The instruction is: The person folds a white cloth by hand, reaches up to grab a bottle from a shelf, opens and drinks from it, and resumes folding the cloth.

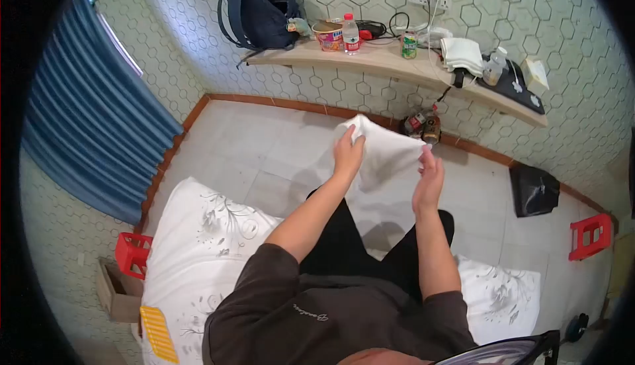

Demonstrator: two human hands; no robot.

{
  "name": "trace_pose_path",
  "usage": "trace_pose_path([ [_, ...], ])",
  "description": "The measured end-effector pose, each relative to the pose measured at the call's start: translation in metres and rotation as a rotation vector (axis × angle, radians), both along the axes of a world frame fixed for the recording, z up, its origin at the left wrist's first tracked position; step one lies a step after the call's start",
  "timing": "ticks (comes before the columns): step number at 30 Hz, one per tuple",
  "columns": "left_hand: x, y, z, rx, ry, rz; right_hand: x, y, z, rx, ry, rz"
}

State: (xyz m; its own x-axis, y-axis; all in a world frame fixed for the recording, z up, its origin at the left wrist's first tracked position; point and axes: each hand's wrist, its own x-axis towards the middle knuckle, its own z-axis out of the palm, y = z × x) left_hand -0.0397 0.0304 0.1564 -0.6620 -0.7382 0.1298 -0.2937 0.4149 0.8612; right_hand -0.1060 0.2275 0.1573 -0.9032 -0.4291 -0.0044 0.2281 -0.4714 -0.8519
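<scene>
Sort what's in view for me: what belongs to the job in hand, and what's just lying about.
In the job:
- white cloth, stretched between both hands
- left hand and right hand, gripping its edge

Apparently lying about:
- backpack, red-capped bottle and green can on the shelf
- black bag on the floor

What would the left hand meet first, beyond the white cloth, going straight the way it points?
Probably the front edge of the wooden shelf; depth is unclear, so the left hand might pass beneath and meet the wall.
</scene>
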Motion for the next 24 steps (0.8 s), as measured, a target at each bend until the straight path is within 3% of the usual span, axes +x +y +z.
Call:
trace_pose_path([
  [3, -0.008, 0.006, -0.029, 0.316, 0.043, -0.095, -0.019, 0.017, -0.071, 0.136, -0.318, -0.091],
  [5, -0.018, 0.021, -0.024, 0.401, 0.096, -0.165, -0.036, 0.035, -0.106, -0.053, -0.665, -0.087],
  [6, -0.023, 0.026, -0.018, 0.486, 0.148, -0.197, -0.043, 0.045, -0.089, -0.075, -0.652, -0.144],
  [9, -0.035, 0.061, 0.018, 0.728, 0.355, -0.3, -0.049, 0.048, -0.007, -0.273, -0.079, -0.522],
  [11, -0.031, 0.104, 0.02, 0.828, 0.437, -0.344, -0.034, 0.049, 0.018, -0.192, 0.213, -0.617],
  [13, -0.042, 0.147, 0.001, 0.989, 0.219, -0.389, -0.04, 0.038, -0.005, -0.008, 0.151, -0.625],
  [18, -0.053, 0.206, 0.001, 1.024, 0.308, -0.622, -0.084, 0.084, 0.03, -0.007, 0.011, -0.639],
  [20, -0.061, 0.205, 0.02, 1.061, 0.333, -0.645, -0.086, 0.126, 0.09, -0.229, 0.113, -0.775],
  [21, -0.055, 0.207, 0.033, 1.106, 0.321, -0.671, -0.088, 0.136, 0.096, -0.213, 0.294, -0.864],
  [24, -0.033, 0.217, 0.06, 1.215, 0.291, -0.722, -0.085, 0.143, 0.078, -0.095, 0.094, -0.835],
])
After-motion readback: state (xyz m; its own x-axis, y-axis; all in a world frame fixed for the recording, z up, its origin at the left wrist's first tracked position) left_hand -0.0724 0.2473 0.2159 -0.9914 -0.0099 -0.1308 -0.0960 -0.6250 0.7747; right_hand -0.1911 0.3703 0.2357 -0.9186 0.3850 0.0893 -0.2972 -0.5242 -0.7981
